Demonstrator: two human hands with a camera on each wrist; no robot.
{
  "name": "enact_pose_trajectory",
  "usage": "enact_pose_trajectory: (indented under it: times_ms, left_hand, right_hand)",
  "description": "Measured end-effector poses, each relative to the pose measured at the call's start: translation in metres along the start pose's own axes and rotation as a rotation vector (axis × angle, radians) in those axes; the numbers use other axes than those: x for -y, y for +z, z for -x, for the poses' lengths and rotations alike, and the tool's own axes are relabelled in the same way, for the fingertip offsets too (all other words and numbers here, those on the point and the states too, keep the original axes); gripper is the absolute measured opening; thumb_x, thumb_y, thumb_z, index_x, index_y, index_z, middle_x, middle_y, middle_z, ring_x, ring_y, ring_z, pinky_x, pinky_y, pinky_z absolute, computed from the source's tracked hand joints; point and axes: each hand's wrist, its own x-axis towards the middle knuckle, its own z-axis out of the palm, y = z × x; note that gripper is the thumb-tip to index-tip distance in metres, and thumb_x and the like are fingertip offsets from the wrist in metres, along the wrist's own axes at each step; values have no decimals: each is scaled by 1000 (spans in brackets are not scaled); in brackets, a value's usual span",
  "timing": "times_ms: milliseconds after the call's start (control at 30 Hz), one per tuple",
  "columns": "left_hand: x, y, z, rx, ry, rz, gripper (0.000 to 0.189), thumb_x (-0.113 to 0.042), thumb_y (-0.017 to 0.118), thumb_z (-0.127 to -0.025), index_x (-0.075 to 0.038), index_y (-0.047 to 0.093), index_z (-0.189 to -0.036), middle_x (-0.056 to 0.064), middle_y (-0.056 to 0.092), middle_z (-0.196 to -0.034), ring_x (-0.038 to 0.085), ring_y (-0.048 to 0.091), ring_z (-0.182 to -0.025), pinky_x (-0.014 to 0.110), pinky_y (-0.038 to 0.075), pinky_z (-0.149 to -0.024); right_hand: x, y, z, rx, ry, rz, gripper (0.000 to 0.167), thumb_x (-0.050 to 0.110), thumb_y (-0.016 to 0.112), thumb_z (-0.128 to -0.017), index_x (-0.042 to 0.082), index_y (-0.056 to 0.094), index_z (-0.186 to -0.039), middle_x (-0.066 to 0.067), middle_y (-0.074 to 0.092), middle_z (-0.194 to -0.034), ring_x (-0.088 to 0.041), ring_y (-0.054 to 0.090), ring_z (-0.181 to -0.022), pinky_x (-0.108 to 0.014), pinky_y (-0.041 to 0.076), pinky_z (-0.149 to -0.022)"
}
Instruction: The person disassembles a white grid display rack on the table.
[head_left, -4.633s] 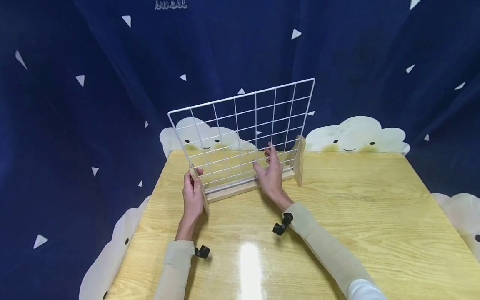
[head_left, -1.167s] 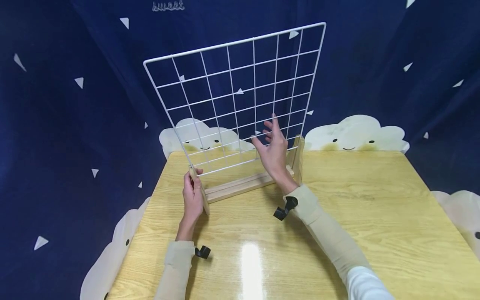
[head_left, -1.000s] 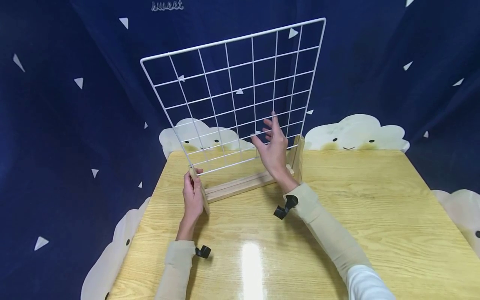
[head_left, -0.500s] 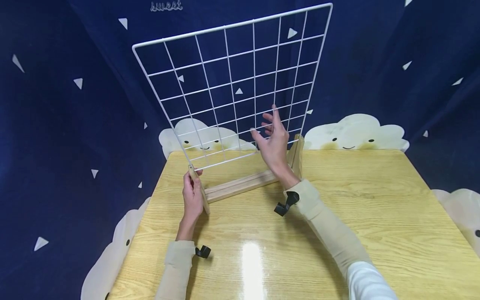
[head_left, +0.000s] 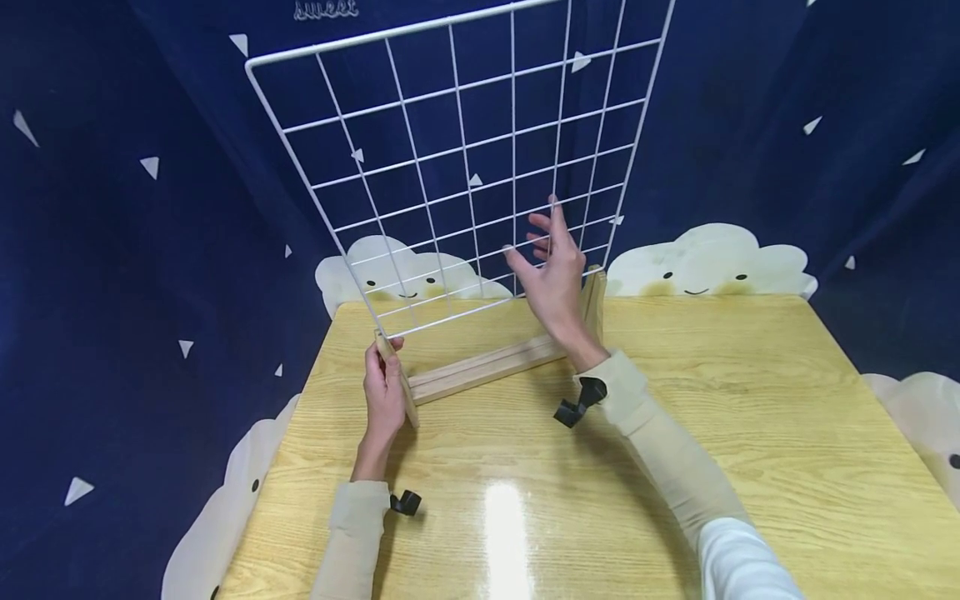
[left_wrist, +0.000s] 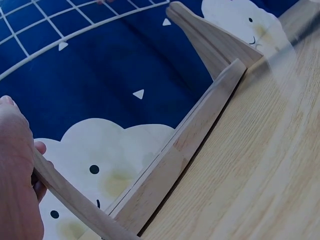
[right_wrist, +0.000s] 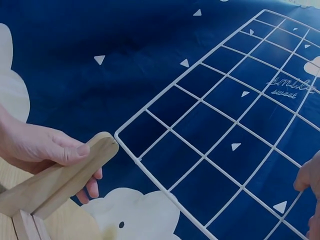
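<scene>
From my head, one camera looks forward and down across the worktop (head_left: 712, 433), widest and farthest off. My left wrist's looks closely along the stand (left_wrist: 177, 155); my right wrist's, also near, faces my left hand (right_wrist: 42, 145). All three share stand and grid (right_wrist: 237, 123).

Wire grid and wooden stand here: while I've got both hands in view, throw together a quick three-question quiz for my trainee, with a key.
1. Short answer: What does the left hand hold?
2. True or false: The lower edge of the wire grid is seated down on the base bar.
3. Multiple choice: Where are the fingers of the right hand?
(a) on the base bar
(b) at the wire grid
(c) flat on the table

Key:
1. The left wooden upright.
2. False; the lower edge is raised above the base bar.
3. b
</scene>
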Motion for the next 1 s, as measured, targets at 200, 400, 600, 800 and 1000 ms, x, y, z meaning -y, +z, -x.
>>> enact_pose_trajectory:
  times_ms: [200, 400, 600, 800, 1000]
  left_hand:
    - [-4, -3, 0, 28, -37, -47, 33, 3, 38, -110, 18, 42, -139, 39, 55, -130, 19, 55, -112, 18, 40, -94]
    - [-5, -7, -1, 77, -33, -51, 35, 4, 37, -110, 18, 38, -142, 36, 55, -134, 25, 55, -125, 18, 39, -104]
    - [17, -12, -2, 96, -32, -90, 42, 8, 36, -108, 15, 34, -149, 28, 54, -128, 15, 54, -112, 17, 41, -93]
    - [23, -24, -4, 152, -92, -71, 36, 3, 41, -110, 10, 41, -145, 32, 56, -134, 37, 53, -131, 16, 40, -101]
    - [19, -34, -7, 220, -113, -43, 35, -2, 48, -109, 9, 46, -143, 32, 56, -140, 39, 50, -139, 18, 40, -105]
  right_hand:
    - [4, -11, 0, 13, 29, 13, 85, 7, 83, -86, 5, 39, -160, -15, 68, -133, -31, 72, -108, -49, 59, -93]
    - [4, -26, 2, 55, 60, 36, 86, 7, 83, -86, 6, 39, -160, -14, 68, -134, -31, 72, -109, -47, 58, -95]
    - [5, -45, 5, 117, 120, 53, 83, 7, 80, -88, 4, 38, -159, -16, 64, -140, -36, 68, -117, -51, 55, -101]
    - [1, -61, 10, 158, 175, 25, 76, 5, 79, -88, 8, 43, -155, -14, 63, -143, -34, 66, -122, -53, 52, -105]
    - [2, -78, 13, 181, 183, 10, 75, -2, 79, -86, 5, 45, -153, -16, 63, -141, -33, 65, -119, -53, 51, -104]
